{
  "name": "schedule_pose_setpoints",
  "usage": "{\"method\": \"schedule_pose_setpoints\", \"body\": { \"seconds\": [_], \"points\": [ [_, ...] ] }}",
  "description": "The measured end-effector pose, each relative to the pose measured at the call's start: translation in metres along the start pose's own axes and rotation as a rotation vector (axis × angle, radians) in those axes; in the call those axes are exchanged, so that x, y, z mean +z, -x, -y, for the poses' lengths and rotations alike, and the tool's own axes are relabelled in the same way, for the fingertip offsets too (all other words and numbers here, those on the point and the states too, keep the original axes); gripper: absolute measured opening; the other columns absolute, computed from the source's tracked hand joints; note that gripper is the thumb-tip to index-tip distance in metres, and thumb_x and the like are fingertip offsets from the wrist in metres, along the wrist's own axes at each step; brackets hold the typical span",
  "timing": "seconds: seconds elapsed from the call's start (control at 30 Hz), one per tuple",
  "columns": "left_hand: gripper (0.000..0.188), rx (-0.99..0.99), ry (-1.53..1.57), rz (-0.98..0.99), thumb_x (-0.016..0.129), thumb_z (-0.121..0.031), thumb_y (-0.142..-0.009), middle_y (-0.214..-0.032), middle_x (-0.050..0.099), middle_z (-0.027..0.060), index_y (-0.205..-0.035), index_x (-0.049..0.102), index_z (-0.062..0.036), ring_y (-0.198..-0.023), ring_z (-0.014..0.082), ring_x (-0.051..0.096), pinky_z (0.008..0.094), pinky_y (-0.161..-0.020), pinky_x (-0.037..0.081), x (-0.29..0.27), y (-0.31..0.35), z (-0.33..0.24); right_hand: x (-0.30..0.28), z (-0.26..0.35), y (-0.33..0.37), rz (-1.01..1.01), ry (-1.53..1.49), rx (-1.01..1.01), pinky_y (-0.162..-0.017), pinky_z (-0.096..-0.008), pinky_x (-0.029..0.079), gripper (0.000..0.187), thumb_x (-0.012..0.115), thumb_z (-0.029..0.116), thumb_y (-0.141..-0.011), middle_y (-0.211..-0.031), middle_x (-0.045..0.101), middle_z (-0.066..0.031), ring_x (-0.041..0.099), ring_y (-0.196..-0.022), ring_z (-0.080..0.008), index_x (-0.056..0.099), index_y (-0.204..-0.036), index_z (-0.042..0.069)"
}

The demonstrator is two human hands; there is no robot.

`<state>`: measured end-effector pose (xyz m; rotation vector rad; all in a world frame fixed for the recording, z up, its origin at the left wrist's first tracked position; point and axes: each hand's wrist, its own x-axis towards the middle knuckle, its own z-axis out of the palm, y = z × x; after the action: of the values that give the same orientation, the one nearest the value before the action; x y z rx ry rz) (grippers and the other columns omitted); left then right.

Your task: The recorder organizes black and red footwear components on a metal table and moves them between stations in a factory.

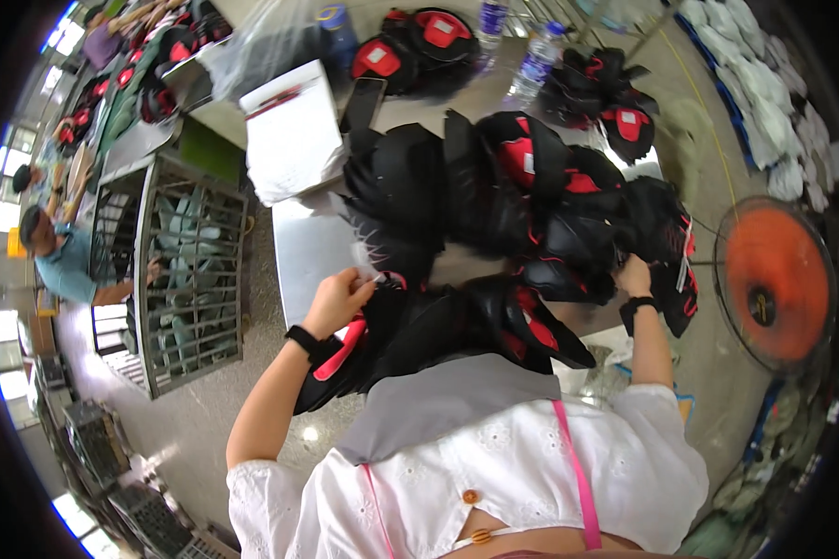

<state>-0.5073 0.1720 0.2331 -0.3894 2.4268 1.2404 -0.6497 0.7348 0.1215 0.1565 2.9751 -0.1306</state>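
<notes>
Black shoe uppers with red linings (396, 177) lie in overlapping piles across a metal table (295, 256). At the near left of the pile, my left hand (340, 303) is closed in a pinch; a small whitish bit shows at its fingertips, too small to name. White thread-like lines show on the black upper (373, 244) just beyond those fingers. My right hand (635, 278) is closed at the right side of the pile, against a black upper (578, 240); its fingertips are partly hidden. More black and red uppers (438, 326) lie between my hands, close to my body.
Paper sheets (294, 140) and a dark phone (364, 104) lie at the far left of the table. Two water bottles (537, 63) stand at the back. An orange fan (776, 284) is on the right. Leftward, a person (65, 252) reaches toward a barred metal cart (196, 307).
</notes>
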Motion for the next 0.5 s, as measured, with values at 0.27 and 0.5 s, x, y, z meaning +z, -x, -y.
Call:
{"method": "schedule_pose_setpoints", "body": {
  "seconds": [0.27, 0.5],
  "points": [
    [0.025, -0.142, 0.611, 0.037, 0.046, -0.019, -0.09, -0.071, 0.058, 0.0044, -0.077, 0.057, -0.0011, -0.068, 0.0097, 0.054, 0.0215, -0.056, 0.043, -0.012, 0.01, -0.008, -0.135, 0.042, 0.025, 0.062, -0.934, 0.22, -0.041, -0.0259, 0.041, 0.03, 0.037, -0.006, -0.07, -0.065, 0.055, -0.0077, 0.053, -0.049, -0.0152, 0.05, -0.096, 0.003],
    [0.027, 0.46, 0.493, -0.013, 0.042, -0.022, -0.094, -0.084, 0.058, 0.005, -0.083, 0.055, -0.0002, -0.075, 0.0094, 0.054, 0.0239, -0.07, 0.045, -0.06, 0.032, -0.096, -0.176, 0.154, 0.064, 0.255, -1.354, -0.358, -0.049, -0.0186, 0.034, 0.025, 0.044, 0.001, -0.072, -0.068, 0.045, -0.0002, 0.042, -0.056, -0.0073, 0.051, -0.096, 0.002]
  ]
}}
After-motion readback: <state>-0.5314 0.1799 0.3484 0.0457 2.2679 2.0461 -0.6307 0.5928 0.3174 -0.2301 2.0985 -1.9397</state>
